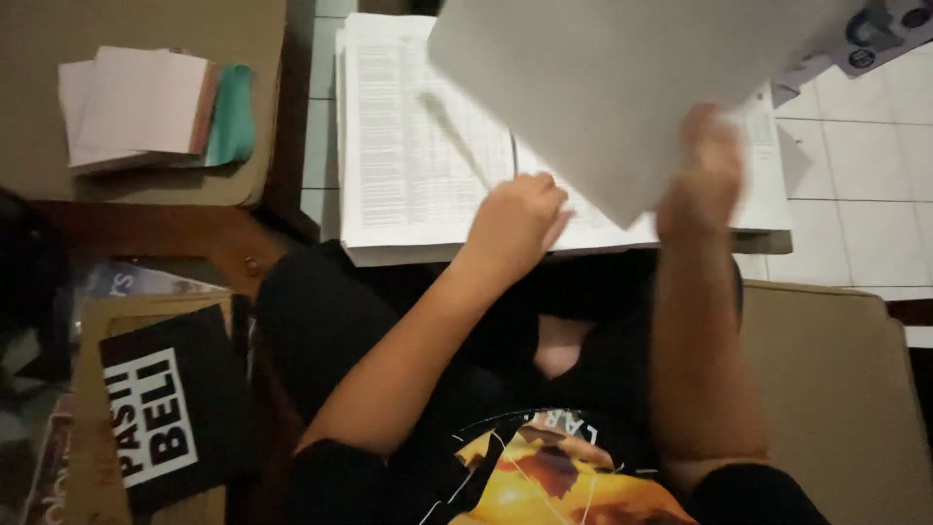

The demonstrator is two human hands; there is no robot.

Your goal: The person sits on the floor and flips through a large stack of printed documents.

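A thick stack of printed white sheets (408,146) lies across my lap and the tiled floor. My left hand (515,219) rests on the stack's near edge, fingers curled, pressing the top page. My right hand (708,160), blurred by motion, grips the lower corner of a large blank white sheet (622,78) lifted above the stack and tilted up to the right. The raised sheet hides the stack's upper right part.
At the upper left a brown board (58,146) carries a pile of pink and white paper pads (141,102) over something teal (231,117). A black printed card (170,408) lies on cardboard at the lower left. Another brown board (846,389) sits at the right. White floor tiles (865,165) show beyond.
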